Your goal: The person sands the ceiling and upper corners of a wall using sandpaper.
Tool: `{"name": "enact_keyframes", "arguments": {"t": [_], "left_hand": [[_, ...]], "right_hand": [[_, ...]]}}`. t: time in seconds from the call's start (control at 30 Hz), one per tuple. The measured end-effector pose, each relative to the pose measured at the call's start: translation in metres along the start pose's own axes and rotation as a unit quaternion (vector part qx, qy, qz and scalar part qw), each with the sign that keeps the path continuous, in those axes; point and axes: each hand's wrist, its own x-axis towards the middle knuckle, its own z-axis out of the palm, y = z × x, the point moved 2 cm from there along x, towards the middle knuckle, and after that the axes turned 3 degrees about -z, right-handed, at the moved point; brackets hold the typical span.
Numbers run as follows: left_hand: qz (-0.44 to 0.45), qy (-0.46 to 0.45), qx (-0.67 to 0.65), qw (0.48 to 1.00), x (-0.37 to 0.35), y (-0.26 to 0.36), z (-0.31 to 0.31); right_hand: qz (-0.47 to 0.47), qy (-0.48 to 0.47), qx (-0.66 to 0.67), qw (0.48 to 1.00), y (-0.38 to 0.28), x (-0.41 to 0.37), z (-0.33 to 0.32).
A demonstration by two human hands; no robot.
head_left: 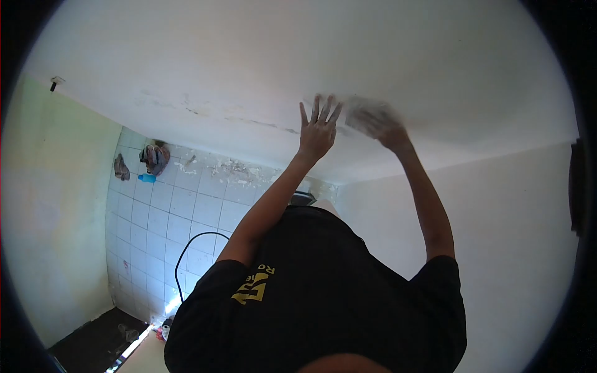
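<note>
My left hand [318,132] is spread against the pale wall [261,56], its fingers apart and coated with grey-white dust. Nothing shows in it. To its right, my right hand [376,119] is also up at the wall, whitish and smeared by motion. Whether it holds something flat or is bare I cannot make out. A dark, uneven crack line [264,124] runs along the wall left of my left hand.
Light floor tiles [180,202] lie below, with white flakes [236,171] along the wall's foot. A crumpled cloth bundle [154,159], a blue item [147,178] and a black cable [186,248] are on the floor. A dark fixture [55,83] juts from the wall.
</note>
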Motion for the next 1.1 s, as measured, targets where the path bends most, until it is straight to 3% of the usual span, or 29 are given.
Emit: {"name": "enact_keyframes", "arguments": {"t": [0.17,0.2,0.23,0.27,0.3,0.33,0.37,0.43,0.57,0.63,0.67,0.7,0.73,0.77,0.8,0.87,0.93,0.97,1.0,1.1], "left_hand": [[0.042,0.001,0.055,0.998,-0.015,-0.033,0.028],[0.037,-0.002,0.058,0.998,-0.015,-0.038,0.025],[0.037,0.001,0.060,0.998,-0.015,-0.039,0.022],[-0.022,0.019,0.050,0.998,-0.016,-0.043,0.018],[-0.081,0.035,0.040,0.995,-0.018,-0.048,0.014],[-0.083,0.036,0.040,0.995,-0.016,-0.050,0.011],[-0.115,0.053,0.010,0.992,-0.016,-0.052,0.008],[-0.143,0.069,-0.019,0.987,-0.021,-0.055,0.003],[-0.180,0.063,-0.094,0.977,-0.023,-0.059,-0.002],[-0.219,0.078,-0.133,0.963,-0.024,-0.067,0.001],[-0.236,0.097,-0.205,0.945,-0.025,-0.073,0.005],[-0.251,0.114,-0.276,0.921,-0.028,-0.076,0.007],[-0.256,0.115,-0.275,0.920,-0.029,-0.076,0.006],[-0.247,0.122,-0.313,0.909,-0.027,-0.074,0.003],[-0.237,0.131,-0.350,0.897,-0.025,-0.074,0.001],[-0.242,0.131,-0.373,0.886,-0.023,-0.075,-0.003],[-0.245,0.132,-0.408,0.869,-0.026,-0.077,0.000],[-0.242,0.133,-0.405,0.872,-0.028,-0.079,-0.003],[-0.235,0.124,-0.399,0.878,-0.029,-0.081,-0.003],[-0.217,0.113,-0.383,0.891,-0.033,-0.086,0.000]], "right_hand": [[0.189,0.252,-0.119,0.941,0.089,0.036,-0.119],[0.189,0.254,-0.120,0.941,0.084,0.046,-0.121],[0.258,0.309,-0.118,0.908,0.079,0.061,-0.125],[0.322,0.362,-0.113,0.867,0.073,0.074,-0.127],[0.283,0.360,-0.064,0.887,0.051,0.079,-0.090],[0.219,0.310,0.016,0.925,0.024,0.072,-0.032],[0.144,0.201,-0.023,0.969,-0.012,0.065,0.004],[0.007,-0.006,0.048,0.999,-0.055,0.059,0.021],[-0.072,-0.025,-0.019,0.997,-0.037,0.060,0.018],[-0.032,0.063,-0.061,0.996,0.004,0.077,-0.022],[0.135,0.072,0.255,0.955,0.031,0.086,-0.040],[0.287,0.067,0.539,0.789,0.053,0.094,-0.058],[0.238,0.181,0.218,0.929,0.071,0.109,-0.102],[0.155,0.273,-0.132,0.940,0.076,0.123,-0.130],[0.152,0.276,-0.130,0.940,0.067,0.133,-0.123],[0.239,0.338,-0.035,0.909,0.034,0.152,-0.089],[0.096,0.145,-0.019,0.985,-0.031,0.141,0.017],[-0.005,0.047,-0.073,0.996,-0.060,0.138,0.032],[-0.038,0.013,0.021,0.999,-0.072,0.138,0.034],[-0.051,0.025,0.064,0.996,-0.064,0.143,0.040]]}}
